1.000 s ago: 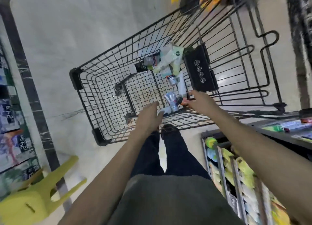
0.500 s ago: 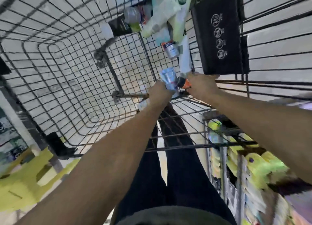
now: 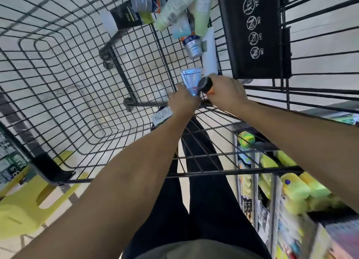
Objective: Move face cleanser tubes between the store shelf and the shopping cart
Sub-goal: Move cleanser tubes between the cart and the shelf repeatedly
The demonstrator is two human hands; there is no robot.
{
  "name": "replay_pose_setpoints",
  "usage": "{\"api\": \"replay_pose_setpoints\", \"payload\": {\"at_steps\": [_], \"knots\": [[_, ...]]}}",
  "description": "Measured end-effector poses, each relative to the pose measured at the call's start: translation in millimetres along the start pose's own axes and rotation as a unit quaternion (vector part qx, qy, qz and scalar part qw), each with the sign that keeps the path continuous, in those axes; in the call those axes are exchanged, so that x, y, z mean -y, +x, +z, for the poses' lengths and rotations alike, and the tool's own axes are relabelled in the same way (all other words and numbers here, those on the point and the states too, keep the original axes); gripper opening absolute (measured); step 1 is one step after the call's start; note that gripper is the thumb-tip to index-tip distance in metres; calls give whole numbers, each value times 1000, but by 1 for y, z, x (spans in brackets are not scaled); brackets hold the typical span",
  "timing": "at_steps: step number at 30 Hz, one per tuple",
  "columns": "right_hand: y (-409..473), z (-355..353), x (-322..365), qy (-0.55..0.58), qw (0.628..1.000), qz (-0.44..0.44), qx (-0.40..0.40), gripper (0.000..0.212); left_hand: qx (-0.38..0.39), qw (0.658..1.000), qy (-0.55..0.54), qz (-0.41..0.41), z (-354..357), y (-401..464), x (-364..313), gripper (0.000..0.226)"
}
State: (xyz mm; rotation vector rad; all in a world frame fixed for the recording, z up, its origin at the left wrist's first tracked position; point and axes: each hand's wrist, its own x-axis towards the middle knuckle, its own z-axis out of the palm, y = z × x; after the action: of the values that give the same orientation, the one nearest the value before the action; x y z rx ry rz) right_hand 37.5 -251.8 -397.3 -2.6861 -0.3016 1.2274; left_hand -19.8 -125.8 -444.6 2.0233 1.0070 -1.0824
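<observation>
Nearest the viewer, both bare forearms reach forward over dark trousers and down past the black wire rim of the shopping cart (image 3: pixel 64 95). Down on the cart floor the left hand (image 3: pixel 183 103) curls around a pale blue tube (image 3: pixel 191 81), whose crimped end sticks up beyond the fingers; another tube with a white printed label (image 3: pixel 162 115) pokes out from under that wrist, and whether the hand holds it cannot be told. Just right of it, nearly touching, the right hand (image 3: pixel 226 90) grips an orange tube with a black cap (image 3: pixel 205 85), the cap pointing toward the left hand. Directly beyond the right hand a white tube (image 3: pixel 209 54) lies against the cart's side wires, and farther on sits a loose pile of cleanser tubes (image 3: pixel 178 12): pale green, blue, silver-capped and black ones overlapping. To the right of the hands, the black child-seat flap (image 3: pixel 256 31) with white pictograms hangs against the cart. Below the right forearm, outside the cart, the store shelf (image 3: pixel 272 181) holds yellow-green packs behind wire dividers. Far left of the left arm stands a yellow plastic stool (image 3: pixel 25 206).
</observation>
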Motion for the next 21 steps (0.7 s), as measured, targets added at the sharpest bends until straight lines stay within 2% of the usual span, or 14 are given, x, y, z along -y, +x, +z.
{"api": "replay_pose_setpoints", "payload": {"at_steps": [2, 5, 7, 8, 11, 15, 18, 21], "knots": [[-5, -12, 2, 101, 994, 36, -8, 37, 30, 994, -101, -10, -16, -3, -1, 57], [-14, -40, 7, 282, 956, 80, 7, 38, 98, 967, -234, -12, -52, -19, 3, 53], [-22, -60, 9, 373, 921, 107, 30, 39, 151, 937, -314, -4, -80, -34, 9, 53], [-28, -70, 10, 403, 907, 114, 37, 47, 184, 916, -357, 3, -94, -42, 11, 51], [-52, -100, 16, 457, 881, 114, 38, 76, 253, 848, -464, 35, -136, -75, 14, 42], [-95, -131, 31, 522, 845, 109, 30, 67, 309, 783, -531, 100, -181, -126, 13, 59], [-133, -153, 45, 541, 837, 79, 16, 67, 319, 740, -577, 134, -215, -176, 9, 75], [-174, -171, 59, 545, 837, 47, -6, 67, 330, 724, -581, 169, -243, -224, 9, 71]]}}
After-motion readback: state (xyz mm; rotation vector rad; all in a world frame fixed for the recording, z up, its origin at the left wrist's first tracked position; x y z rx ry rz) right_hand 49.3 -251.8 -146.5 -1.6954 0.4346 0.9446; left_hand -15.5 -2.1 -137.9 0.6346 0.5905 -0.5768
